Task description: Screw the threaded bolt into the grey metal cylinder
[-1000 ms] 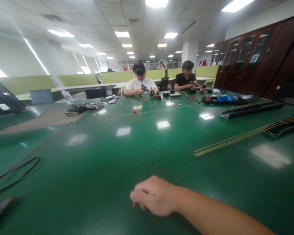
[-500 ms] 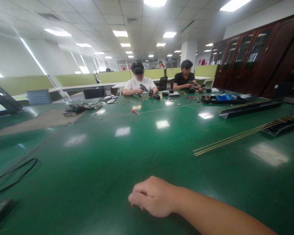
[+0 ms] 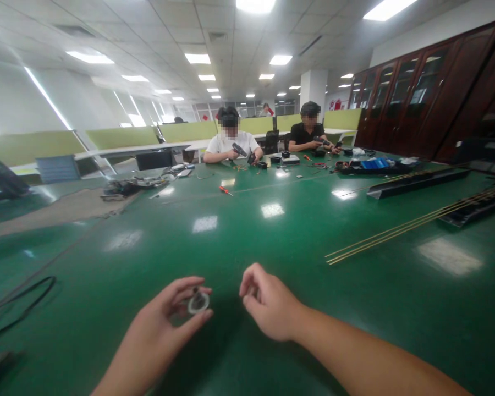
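Note:
My left hand (image 3: 165,319) is above the near part of the green table (image 3: 239,236). Between thumb and fingers it holds a small round object (image 3: 198,303) with a pale, glassy rim and a dark middle; its exact kind is unclear. To the right of it, a short gap away, is my right hand (image 3: 268,302). Its fingers are curled in toward the thumb, and whatever lies inside them, if anything, is hidden.
Thin brass-coloured rods (image 3: 379,237) lie at the right beside black metal channels (image 3: 416,184). A red-handled screwdriver (image 3: 225,190) lies farther back. Across the table, two people (image 3: 233,143) hold power drills. A black cable (image 3: 28,302) curves at the left.
My left hand has come into view from below with the small round object. My right hand has moved slightly up and to the right, its fingers still curled.

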The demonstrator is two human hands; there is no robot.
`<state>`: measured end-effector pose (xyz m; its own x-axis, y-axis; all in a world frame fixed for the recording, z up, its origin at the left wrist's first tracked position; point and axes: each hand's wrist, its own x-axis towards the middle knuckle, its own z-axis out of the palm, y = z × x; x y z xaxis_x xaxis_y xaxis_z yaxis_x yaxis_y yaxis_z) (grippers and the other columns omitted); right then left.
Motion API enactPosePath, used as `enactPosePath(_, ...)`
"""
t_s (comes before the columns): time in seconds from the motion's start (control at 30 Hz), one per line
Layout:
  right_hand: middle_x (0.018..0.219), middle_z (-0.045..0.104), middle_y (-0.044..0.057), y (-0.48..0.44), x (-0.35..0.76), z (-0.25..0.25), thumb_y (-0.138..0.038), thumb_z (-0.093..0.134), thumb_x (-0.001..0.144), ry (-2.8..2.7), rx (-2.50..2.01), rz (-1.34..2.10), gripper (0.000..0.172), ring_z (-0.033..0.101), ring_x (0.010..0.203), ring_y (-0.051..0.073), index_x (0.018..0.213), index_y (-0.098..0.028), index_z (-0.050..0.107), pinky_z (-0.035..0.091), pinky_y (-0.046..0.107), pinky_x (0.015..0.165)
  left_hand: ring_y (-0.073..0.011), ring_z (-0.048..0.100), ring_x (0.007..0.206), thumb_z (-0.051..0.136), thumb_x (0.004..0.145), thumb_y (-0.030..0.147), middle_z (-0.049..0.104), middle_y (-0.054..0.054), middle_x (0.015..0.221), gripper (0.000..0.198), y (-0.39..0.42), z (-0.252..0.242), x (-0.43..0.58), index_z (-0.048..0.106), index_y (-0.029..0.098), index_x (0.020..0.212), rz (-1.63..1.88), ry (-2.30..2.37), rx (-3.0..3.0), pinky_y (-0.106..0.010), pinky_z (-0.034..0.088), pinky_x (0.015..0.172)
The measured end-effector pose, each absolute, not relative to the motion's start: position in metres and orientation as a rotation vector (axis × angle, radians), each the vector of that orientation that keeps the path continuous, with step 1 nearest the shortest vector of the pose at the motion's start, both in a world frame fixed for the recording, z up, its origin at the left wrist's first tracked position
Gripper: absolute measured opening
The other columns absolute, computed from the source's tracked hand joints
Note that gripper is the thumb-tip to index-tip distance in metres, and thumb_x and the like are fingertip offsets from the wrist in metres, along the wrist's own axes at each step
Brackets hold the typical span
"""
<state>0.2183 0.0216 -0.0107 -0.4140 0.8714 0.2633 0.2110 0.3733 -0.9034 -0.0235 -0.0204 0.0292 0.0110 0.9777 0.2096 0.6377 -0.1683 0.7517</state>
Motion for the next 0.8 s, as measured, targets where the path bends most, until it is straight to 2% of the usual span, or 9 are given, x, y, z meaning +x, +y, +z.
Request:
enactPosePath(0.1,0.101,0.061,0.0,0.043,0.222,-0.025,0.004,0.046,0.074,-1.641,-1.08,0.964,0.044,0.059,0.08,0.012,0.109,-0.023,0.047,0.045,0.026,0.075,-0.0268,0.072,0.093,0.075,0.078,0.04,0.076,-0.008,0.104,0.037,0.016,0.027,0.019,0.067,0.021,0.108,0.882,1.533,1.907,-0.039,0.058,0.085)
enactPosePath(0.2,0.103,0.059,0.001,0.055,0.223,-0.036,0.006,0.043,0.071,-1.601,-1.144,0.96,0.053,0.059,0.081,0.013,0.116,-0.022,0.045,0.046,0.028,0.077,-0.0259,0.07,0.091,0.071,0.081,0.037,0.076,-0.007,0.102,0.03,0.034,0.015,0.031,0.07,0.02,0.106,0.851,1.498,1.971,-0.037,0.055,0.084)
enactPosePath(0.37,0.102,0.062,-0.001,0.051,0.22,-0.036,0.007,0.046,0.066,-1.725,-1.15,0.942,0.065,0.061,0.084,0.014,0.123,-0.025,0.046,0.046,0.03,0.08,-0.0238,0.068,0.095,0.068,0.087,0.043,0.073,-0.004,0.104,0.034,0.041,-0.005,0.013,0.071,0.025,0.116,0.811,1.448,1.974,-0.034,0.051,0.085)
enactPosePath(0.47,0.1,0.063,-0.001,0.047,0.218,-0.032,0.004,0.051,0.066,-1.782,-1.188,0.927,0.067,0.061,0.085,0.016,0.126,-0.026,0.045,0.046,0.031,0.081,-0.0243,0.068,0.099,0.066,0.089,0.045,0.072,-0.004,0.11,0.035,0.042,-0.008,0.01,0.07,0.028,0.119,0.854,1.455,1.926,-0.034,0.051,0.088)
enactPosePath(0.63,0.104,0.064,0.0,0.045,0.218,-0.03,-0.002,0.057,0.07,-1.761,-1.202,0.951,0.061,0.061,0.083,0.016,0.125,-0.026,0.046,0.047,0.03,0.079,-0.0251,0.069,0.105,0.071,0.085,0.037,0.073,-0.004,0.114,0.044,0.039,-0.009,0.018,0.06,0.027,0.126,0.821,1.374,1.901,-0.035,0.052,0.094)
enactPosePath(0.7,0.104,0.065,0.0,0.045,0.218,-0.029,-0.003,0.058,0.07,-1.772,-1.2,0.953,0.058,0.062,0.086,0.017,0.122,-0.026,0.049,0.046,0.031,0.081,-0.0243,0.069,0.104,0.072,0.084,0.034,0.073,-0.004,0.113,0.043,0.038,-0.009,0.02,0.058,0.027,0.123,0.804,1.345,1.888,-0.034,0.052,0.094)
enactPosePath(0.8,0.103,0.065,0.0,0.044,0.218,-0.027,-0.003,0.059,0.07,-1.788,-1.203,0.961,0.054,0.062,0.089,0.018,0.118,-0.026,0.051,0.046,0.031,0.082,-0.0225,0.068,0.1,0.071,0.084,0.031,0.072,-0.002,0.108,0.031,0.038,-0.009,0.021,0.06,0.026,0.112,0.791,1.346,1.875,-0.032,0.052,0.089)
